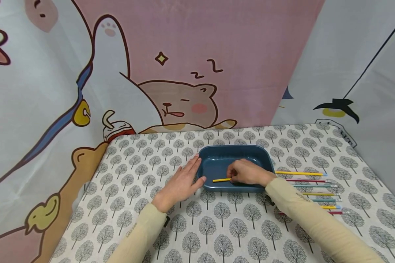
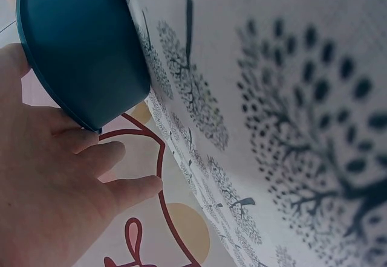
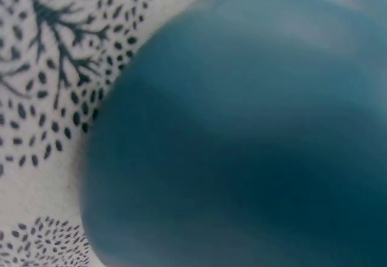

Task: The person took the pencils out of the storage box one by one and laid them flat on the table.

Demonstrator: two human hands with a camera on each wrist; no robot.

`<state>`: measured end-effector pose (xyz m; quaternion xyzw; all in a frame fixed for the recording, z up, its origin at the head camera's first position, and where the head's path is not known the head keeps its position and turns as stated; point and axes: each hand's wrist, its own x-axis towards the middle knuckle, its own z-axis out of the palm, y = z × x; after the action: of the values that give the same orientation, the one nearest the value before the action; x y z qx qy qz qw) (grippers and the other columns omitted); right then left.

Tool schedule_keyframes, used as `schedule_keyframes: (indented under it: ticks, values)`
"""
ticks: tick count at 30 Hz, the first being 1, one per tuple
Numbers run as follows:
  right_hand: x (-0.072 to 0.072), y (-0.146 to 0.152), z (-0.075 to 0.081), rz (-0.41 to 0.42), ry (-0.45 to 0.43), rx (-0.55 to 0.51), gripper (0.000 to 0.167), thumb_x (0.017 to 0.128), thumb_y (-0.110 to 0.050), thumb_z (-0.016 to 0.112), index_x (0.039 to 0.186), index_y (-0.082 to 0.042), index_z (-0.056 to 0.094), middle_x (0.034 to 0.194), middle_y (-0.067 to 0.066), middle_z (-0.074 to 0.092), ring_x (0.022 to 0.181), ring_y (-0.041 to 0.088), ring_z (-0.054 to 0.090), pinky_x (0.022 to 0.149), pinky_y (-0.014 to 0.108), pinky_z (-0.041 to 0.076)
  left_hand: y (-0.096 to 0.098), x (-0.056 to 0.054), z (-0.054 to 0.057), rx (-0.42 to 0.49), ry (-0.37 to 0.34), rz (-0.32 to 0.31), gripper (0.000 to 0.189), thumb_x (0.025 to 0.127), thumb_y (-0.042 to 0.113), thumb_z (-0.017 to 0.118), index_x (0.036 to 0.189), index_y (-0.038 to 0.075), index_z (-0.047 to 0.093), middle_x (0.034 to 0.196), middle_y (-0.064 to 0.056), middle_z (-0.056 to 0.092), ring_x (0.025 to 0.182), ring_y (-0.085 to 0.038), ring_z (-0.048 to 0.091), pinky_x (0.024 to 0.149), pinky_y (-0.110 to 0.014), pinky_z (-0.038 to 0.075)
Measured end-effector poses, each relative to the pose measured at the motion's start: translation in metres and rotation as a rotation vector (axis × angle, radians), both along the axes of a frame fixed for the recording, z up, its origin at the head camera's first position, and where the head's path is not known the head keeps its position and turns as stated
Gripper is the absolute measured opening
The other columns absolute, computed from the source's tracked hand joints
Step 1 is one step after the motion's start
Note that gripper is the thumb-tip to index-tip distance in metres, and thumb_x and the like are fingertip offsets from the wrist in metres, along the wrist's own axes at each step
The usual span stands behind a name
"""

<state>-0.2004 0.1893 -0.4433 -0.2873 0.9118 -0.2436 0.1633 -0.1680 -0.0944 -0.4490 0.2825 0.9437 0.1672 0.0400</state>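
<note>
A dark blue rectangular dish [image 1: 232, 147] stands on the tree-print cloth. Inside it, my right hand [image 1: 249, 172] pinches a yellow pencil [image 1: 220, 180], whose left end sticks out past the fingertips, low over the dish's floor. My left hand [image 1: 181, 182] rests its straight fingers against the dish's left rim, thumb apart near the front left corner. The left wrist view shows that hand [image 2: 54, 188] with its fingers spread at the edge of the dish [image 2: 84, 49]. Only the blurred dish wall [image 3: 242, 128] and cloth appear in the right wrist view; hand and pencil are hidden there.
Right of the dish, several pencils lie side by side: a yellow one [image 1: 301, 173] at the back, a red one [image 1: 311, 180], a teal one [image 1: 317, 186] and others partly under my right forearm. A cartoon-print curtain [image 1: 250, 54] hangs behind the table.
</note>
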Motion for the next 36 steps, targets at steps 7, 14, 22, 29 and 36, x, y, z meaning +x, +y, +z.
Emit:
schedule_keyframes:
  ticks: [7, 14, 22, 29, 36]
  values:
    - [0.0, 0.002, 0.004, -0.013, 0.038, -0.011, 0.004, 0.09, -0.011, 0.079, 0.092, -0.009, 0.076, 0.081, -0.01, 0.066, 0.07, 0.008, 0.056, 0.069, 0.031, 0.052, 0.0, 0.0, 0.0, 0.006, -0.003, 0.006, 0.076, 0.109, 0.053, 0.04, 0.166, 0.007, 0.019, 0.174, -0.005, 0.008, 0.157, -0.028, 0.021, 0.12, -0.062, 0.029]
    - [0.003, 0.005, 0.013, -0.051, 0.047, -0.063, 0.005, 0.092, -0.007, 0.077, 0.095, -0.012, 0.076, 0.084, -0.008, 0.066, 0.072, 0.008, 0.056, 0.067, 0.029, 0.051, 0.001, 0.0, 0.0, 0.007, -0.002, 0.006, 0.077, 0.109, 0.054, 0.039, 0.166, 0.007, 0.019, 0.174, -0.005, 0.009, 0.157, -0.028, 0.021, 0.12, -0.062, 0.03]
    - [0.009, 0.01, 0.028, -0.087, 0.086, -0.103, 0.006, 0.094, -0.009, 0.077, 0.097, -0.014, 0.076, 0.092, -0.005, 0.066, 0.076, 0.009, 0.059, 0.069, 0.029, 0.053, 0.001, 0.0, 0.001, 0.003, 0.001, 0.007, 0.077, 0.108, 0.056, 0.037, 0.166, 0.006, 0.019, 0.174, -0.005, 0.009, 0.157, -0.027, 0.021, 0.12, -0.062, 0.029]
    - [0.017, 0.018, 0.041, -0.104, 0.144, -0.126, 0.008, 0.095, -0.01, 0.076, 0.101, -0.014, 0.076, 0.096, -0.005, 0.068, 0.078, 0.008, 0.06, 0.07, 0.031, 0.054, 0.001, 0.0, 0.0, -0.002, 0.006, 0.006, 0.078, 0.108, 0.057, 0.035, 0.166, 0.006, 0.019, 0.174, -0.006, 0.008, 0.157, -0.028, 0.021, 0.12, -0.061, 0.029]
    - [0.027, 0.026, 0.056, -0.141, 0.156, -0.13, 0.011, 0.094, -0.01, 0.077, 0.104, -0.014, 0.076, 0.095, -0.007, 0.067, 0.082, 0.007, 0.062, 0.074, 0.031, 0.057, 0.0, 0.0, 0.0, 0.004, 0.012, 0.001, 0.077, 0.109, 0.055, 0.036, 0.165, 0.005, 0.019, 0.174, -0.009, 0.011, 0.158, -0.026, 0.019, 0.12, -0.062, 0.029]
